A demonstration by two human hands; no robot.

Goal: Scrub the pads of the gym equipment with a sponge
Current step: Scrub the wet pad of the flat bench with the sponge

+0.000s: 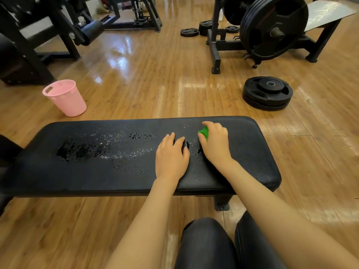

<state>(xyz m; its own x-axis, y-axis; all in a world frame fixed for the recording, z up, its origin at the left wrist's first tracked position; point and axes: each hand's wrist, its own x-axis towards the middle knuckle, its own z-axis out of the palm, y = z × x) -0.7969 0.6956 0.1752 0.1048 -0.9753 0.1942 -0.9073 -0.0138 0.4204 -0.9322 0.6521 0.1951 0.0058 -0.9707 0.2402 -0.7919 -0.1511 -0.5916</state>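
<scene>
A black padded gym bench pad point(136, 171) stretches across the middle of the view, its worn top cracked in several patches and dotted with wet, shiny droplets toward the centre. The right hand point(215, 144) rests on the pad right of centre, fingers curled round a green sponge point(204, 133) that pokes out between thumb and fingers and sits against the pad's surface near the far edge. The left hand point(172, 154) lies flat on the pad just beside the right one, palm down, fingers relaxed and slightly spread, holding nothing; its fingertips reach toward a small torn spot in the covering. The 2 hands are near each other but not touching.

Both bare forearms come in from the bottom of the frame, and the person's knees in dark trousers point(213, 245) show below the bench. A metal bench foot point(222, 203) stands on the wooden floor point(136, 84) under the pad's near edge.

On the floor beyond the pad's left end stands an upright pink plastic bucket point(65, 98). To the far right lies a stack of black weight plates point(267, 93), flat on the floor. Further back a rack carries a barbell loaded with large black plates point(274, 28), with a few smaller plates point(190, 32) lying near its base. Dark machine frames point(48, 32) fill the upper left.
</scene>
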